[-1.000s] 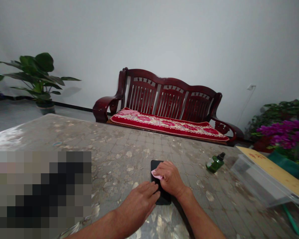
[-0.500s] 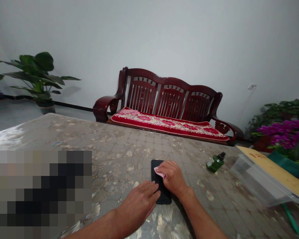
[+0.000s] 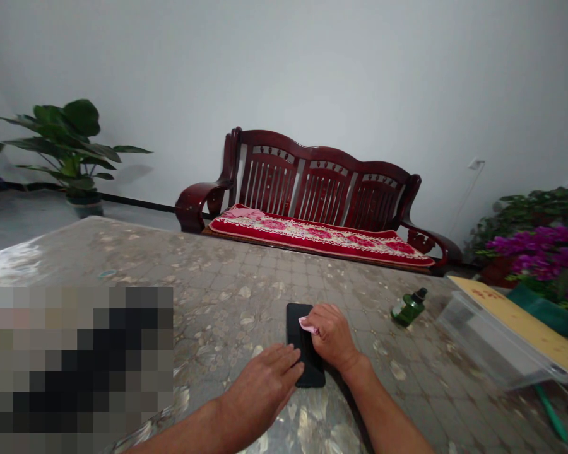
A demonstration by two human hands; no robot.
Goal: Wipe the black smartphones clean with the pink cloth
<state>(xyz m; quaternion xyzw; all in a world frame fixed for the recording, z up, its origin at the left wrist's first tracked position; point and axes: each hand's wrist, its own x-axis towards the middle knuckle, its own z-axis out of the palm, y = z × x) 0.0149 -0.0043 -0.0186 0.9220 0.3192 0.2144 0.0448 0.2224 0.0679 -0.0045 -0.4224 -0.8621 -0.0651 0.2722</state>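
A black phone lies flat on the patterned table in front of me. My left hand rests flat beside the phone's near left edge, with fingertips touching it and fingers stretched out. My right hand is closed on a small pink cloth and presses it on the phone's right side. The lower right part of the phone is hidden under my right hand.
A small green bottle lies on the table to the right. A clear plastic box with a yellow lid stands at the right edge. A blurred patch covers the table's near left. Behind are a wooden bench and potted plants.
My right hand with the pink cloth has slid a little to the right across the phone. The left hand has stayed in place.
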